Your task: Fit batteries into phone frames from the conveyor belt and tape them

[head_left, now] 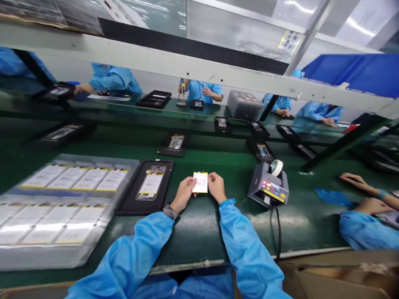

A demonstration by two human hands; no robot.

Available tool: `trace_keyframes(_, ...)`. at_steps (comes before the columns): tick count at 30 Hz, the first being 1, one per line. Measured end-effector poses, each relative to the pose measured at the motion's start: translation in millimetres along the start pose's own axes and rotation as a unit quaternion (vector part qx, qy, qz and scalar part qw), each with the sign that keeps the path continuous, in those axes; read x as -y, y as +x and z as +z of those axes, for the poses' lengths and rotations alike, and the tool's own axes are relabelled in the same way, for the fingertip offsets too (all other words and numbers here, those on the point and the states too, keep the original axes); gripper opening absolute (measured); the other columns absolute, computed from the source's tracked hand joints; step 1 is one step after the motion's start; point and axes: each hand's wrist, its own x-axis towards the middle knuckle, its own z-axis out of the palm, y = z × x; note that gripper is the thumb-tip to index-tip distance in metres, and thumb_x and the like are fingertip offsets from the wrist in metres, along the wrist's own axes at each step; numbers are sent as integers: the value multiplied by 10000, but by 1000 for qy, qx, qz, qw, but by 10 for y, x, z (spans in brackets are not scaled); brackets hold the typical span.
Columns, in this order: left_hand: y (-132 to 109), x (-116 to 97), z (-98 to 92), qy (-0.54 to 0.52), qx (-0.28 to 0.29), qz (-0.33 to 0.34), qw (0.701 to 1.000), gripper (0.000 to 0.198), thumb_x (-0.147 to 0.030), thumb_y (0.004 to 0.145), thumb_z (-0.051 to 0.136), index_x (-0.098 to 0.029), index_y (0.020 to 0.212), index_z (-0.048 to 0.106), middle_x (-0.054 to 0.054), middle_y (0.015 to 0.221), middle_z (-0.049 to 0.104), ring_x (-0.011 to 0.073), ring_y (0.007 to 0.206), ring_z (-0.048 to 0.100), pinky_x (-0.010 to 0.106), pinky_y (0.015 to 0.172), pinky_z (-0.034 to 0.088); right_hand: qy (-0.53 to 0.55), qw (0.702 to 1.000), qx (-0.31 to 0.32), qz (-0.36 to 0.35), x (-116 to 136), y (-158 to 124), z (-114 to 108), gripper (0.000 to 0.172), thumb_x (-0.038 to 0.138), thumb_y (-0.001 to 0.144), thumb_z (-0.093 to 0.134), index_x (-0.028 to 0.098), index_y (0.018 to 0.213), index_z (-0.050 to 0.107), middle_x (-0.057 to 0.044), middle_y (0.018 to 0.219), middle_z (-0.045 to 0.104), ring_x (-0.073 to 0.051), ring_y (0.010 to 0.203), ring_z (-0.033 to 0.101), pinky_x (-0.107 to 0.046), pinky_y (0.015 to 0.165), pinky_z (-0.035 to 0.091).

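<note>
Between my two hands is a flat white phone battery [201, 183] with yellow edges, held just above the green bench. My left hand [185, 192] grips its left side, thumb on the face. At its upper right edge, my right hand [217, 185] has its fingers pinched together; whether they clasp the battery or something small is hidden. Left of my hands, a black tray [124, 206] carries an opened phone [151, 182] with a similar white battery inside. Further left lies a clear plastic tray [84, 258] with several more white batteries in its compartments.
A grey tape dispenser [256, 182] with a white roll stands to the right, its cable [279, 232] running over the front edge. Black trays with phones [176, 142] sit along the far side. A co-worker's hands [358, 182] are at far right. A white shelf beam [156, 56] crosses above.
</note>
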Motion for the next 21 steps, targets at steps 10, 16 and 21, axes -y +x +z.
trace_keyframes(10,-186,46,-27,5,-43,3,999,401,-579,762,721,-200,833,613,24,660,624,156,535,582,223,382,415,28,999,23,-22,105,-151,53,253,394,897,493,203,771,602,-3,638,632,-150,572,548,-237,542,353)
trace_keyframes(16,-143,67,-39,15,-44,2,999,402,-587,746,720,-213,826,595,22,660,619,160,528,576,231,371,420,26,999,28,-31,116,-155,88,220,342,903,490,204,765,592,-1,656,636,-151,580,551,-240,553,352)
trace_keyframes(21,-128,70,-60,51,-62,2,997,452,-579,713,723,-174,877,608,10,695,622,162,558,587,233,386,445,-27,999,29,-15,157,-145,87,173,257,907,509,209,764,592,15,676,625,-142,621,564,-226,591,366)
